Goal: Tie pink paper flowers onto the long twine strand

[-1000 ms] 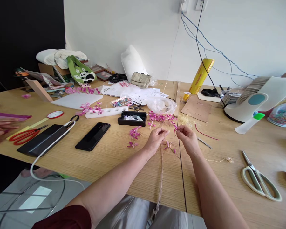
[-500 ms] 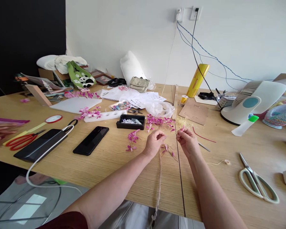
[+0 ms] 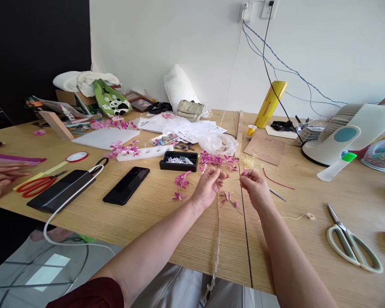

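Observation:
My right hand (image 3: 255,190) pinches a small pink petal (image 3: 244,171) between thumb and fingertips. A thin strand (image 3: 234,179), like fine wire, runs from it toward my left hand (image 3: 208,188), whose thumb and fingers are closed on its other end. Both hands hover just above the table, a little apart. Under them lies a small sprig of pink flowers (image 3: 227,196) with thin stems. A braided cord (image 3: 218,231) hangs from there over the table's front edge. More pink flowers lie behind the hands (image 3: 216,159) and left of them (image 3: 181,182).
Scissors with pale handles (image 3: 353,244) lie at right, near a white fan (image 3: 336,137). A black tray (image 3: 179,161), a phone (image 3: 126,186), a black power bank-like box (image 3: 62,192) and red-handled scissors (image 3: 37,186) are at left. Another person's hand (image 3: 1,179) rests at far left.
My left hand has turned slightly, its fingers showing more, and the thin strand between the hands is now visible. The view has shifted a little; the things on the table stay put.

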Motion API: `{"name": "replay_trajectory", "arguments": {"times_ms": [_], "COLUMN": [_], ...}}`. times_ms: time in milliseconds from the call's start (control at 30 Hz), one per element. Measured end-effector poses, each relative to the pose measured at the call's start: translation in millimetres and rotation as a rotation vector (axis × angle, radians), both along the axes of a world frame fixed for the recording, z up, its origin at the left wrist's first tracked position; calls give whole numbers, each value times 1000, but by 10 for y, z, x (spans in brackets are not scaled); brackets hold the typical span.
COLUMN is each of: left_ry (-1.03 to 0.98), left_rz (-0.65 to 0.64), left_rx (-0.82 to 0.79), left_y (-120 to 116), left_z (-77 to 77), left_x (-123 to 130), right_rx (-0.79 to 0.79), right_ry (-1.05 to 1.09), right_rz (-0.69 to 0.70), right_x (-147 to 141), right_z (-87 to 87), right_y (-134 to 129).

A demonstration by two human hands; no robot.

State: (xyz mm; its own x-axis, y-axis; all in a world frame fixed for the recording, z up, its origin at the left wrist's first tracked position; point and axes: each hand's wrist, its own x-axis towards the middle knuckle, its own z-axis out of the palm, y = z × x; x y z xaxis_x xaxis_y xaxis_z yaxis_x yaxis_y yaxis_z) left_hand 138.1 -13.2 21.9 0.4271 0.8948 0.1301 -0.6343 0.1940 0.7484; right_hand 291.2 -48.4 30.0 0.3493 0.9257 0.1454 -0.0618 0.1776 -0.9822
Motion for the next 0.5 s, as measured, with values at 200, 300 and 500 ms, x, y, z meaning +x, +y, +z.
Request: {"name": "replay_trajectory", "arguments": {"times_ms": [200,300,500], "left_ry": [312,542,628], "left_rz": [111,137,-4], "left_rx": [268,530,564], "left_y": [-54,-73,-22], "left_z": [19,21,-102], "left_x": [-10,-9,46], "right_rx": [-60,-107,-136], "right_ry": [94,65,33], "right_rz": [88,118,128], "right_x": [0,-18,-59], "right_z": [55,68,67], "right_y": [-46,-52,-54]}}
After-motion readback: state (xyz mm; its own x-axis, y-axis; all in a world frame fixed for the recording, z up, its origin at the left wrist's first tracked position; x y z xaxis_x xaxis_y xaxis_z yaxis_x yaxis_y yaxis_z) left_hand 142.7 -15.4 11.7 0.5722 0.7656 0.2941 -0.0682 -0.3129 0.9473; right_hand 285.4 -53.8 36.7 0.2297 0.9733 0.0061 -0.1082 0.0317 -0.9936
